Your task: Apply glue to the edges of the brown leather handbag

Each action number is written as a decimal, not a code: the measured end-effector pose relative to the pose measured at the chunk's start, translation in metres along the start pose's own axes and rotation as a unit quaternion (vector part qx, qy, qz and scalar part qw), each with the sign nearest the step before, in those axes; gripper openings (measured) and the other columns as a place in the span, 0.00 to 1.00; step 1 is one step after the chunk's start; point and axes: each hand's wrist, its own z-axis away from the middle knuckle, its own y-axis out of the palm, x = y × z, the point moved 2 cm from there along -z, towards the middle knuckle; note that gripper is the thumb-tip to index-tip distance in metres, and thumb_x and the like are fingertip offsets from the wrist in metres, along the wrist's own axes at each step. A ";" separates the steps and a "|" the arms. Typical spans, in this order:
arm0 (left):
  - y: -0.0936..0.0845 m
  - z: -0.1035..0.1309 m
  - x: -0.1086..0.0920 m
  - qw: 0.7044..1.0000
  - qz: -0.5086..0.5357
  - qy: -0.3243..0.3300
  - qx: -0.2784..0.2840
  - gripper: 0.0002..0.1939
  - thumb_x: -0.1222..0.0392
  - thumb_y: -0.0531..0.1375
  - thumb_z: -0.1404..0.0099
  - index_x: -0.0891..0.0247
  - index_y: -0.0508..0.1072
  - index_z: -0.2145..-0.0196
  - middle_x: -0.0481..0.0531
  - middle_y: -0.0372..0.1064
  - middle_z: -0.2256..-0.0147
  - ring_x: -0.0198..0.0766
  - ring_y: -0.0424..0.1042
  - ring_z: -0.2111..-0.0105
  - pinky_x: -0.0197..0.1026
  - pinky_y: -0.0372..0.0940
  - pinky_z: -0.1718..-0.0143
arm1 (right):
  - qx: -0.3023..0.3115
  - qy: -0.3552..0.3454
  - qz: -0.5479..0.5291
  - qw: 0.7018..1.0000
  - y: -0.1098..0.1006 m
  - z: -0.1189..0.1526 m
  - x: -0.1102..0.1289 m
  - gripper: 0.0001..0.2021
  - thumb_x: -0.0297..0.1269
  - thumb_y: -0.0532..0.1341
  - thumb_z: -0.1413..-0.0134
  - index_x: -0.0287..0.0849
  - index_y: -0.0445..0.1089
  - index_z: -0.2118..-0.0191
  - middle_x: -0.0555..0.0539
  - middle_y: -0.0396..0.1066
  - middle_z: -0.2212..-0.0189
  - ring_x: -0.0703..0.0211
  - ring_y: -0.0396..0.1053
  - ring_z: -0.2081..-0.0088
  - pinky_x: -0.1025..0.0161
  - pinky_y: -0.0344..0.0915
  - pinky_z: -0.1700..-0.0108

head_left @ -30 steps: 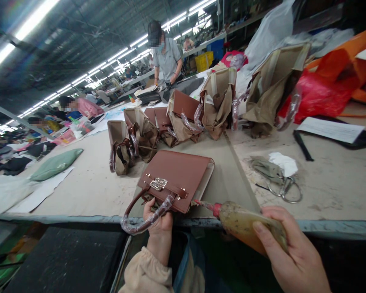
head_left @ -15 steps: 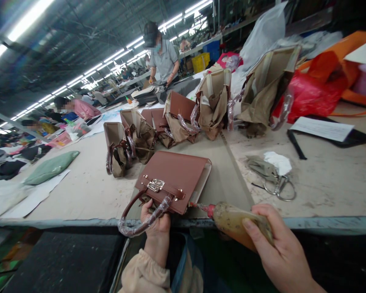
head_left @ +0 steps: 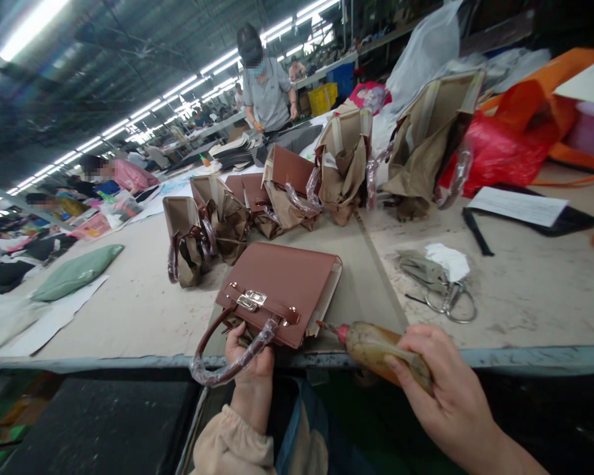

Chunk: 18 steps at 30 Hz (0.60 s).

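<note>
A brown handbag with a metal clasp lies at the table's front edge, its plastic-wrapped handle hanging toward me. My left hand grips the bag from below at its front edge, fingers partly hidden behind the handle and bag. In my right hand is a glue bottle with a red collar and a thin nozzle. The nozzle's tip points left, just beside the bag's lower right corner, with a small gap between them.
Several brown bags with khaki linings stand in a row behind. Scissors lie right beside cloth scraps, a paper sheet beyond. A green packet is at left. Across the table stands a person in grey.
The glue bottle's tip has drawn back slightly from the bag's corner. My left hand keeps its hold on the bag. Across the table, the person's head and arms have shifted.
</note>
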 end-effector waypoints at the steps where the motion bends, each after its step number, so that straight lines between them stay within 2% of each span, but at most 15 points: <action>1: -0.001 -0.001 0.000 1.000 -0.001 -0.001 0.000 0.13 0.59 0.58 0.47 0.58 0.69 0.62 0.53 0.73 0.59 0.44 0.71 0.54 0.50 0.65 0.50 | -0.007 -0.002 0.004 1.000 0.000 -0.001 -0.001 0.02 0.35 0.57 0.42 0.45 0.63 0.62 0.45 0.63 0.65 0.53 0.65 0.61 0.56 0.64 0.60; 4: -0.005 -0.004 0.001 1.000 -0.005 -0.015 -0.019 0.14 0.60 0.59 0.50 0.58 0.68 0.62 0.52 0.73 0.60 0.42 0.71 0.55 0.48 0.64 0.50 | -0.018 0.006 0.000 1.000 0.000 -0.002 -0.004 0.02 0.35 0.57 0.42 0.45 0.63 0.63 0.45 0.63 0.65 0.54 0.65 0.62 0.56 0.64 0.60; 7: -0.009 -0.006 0.002 0.999 0.000 -0.023 -0.039 0.14 0.61 0.60 0.51 0.58 0.67 0.63 0.51 0.72 0.61 0.40 0.71 0.57 0.46 0.64 0.49 | -0.001 0.019 -0.020 1.000 0.000 -0.002 -0.006 0.02 0.35 0.57 0.41 0.45 0.63 0.63 0.46 0.63 0.65 0.55 0.64 0.61 0.58 0.64 0.60; 11: -0.008 -0.005 0.002 0.999 0.017 -0.026 -0.026 0.12 0.62 0.60 0.50 0.58 0.67 0.64 0.50 0.73 0.62 0.40 0.71 0.57 0.47 0.63 0.49 | 0.031 0.019 -0.044 0.998 0.001 -0.003 -0.007 0.01 0.34 0.56 0.40 0.45 0.62 0.63 0.47 0.62 0.65 0.56 0.64 0.61 0.59 0.63 0.60; 18: -0.007 -0.005 0.000 0.999 -0.018 -0.020 -0.018 0.12 0.60 0.60 0.49 0.59 0.68 0.64 0.52 0.73 0.61 0.42 0.72 0.57 0.49 0.64 0.49 | -0.036 0.040 -0.014 0.998 0.004 -0.010 -0.020 0.03 0.35 0.57 0.41 0.44 0.61 0.63 0.46 0.61 0.64 0.54 0.62 0.61 0.56 0.62 0.58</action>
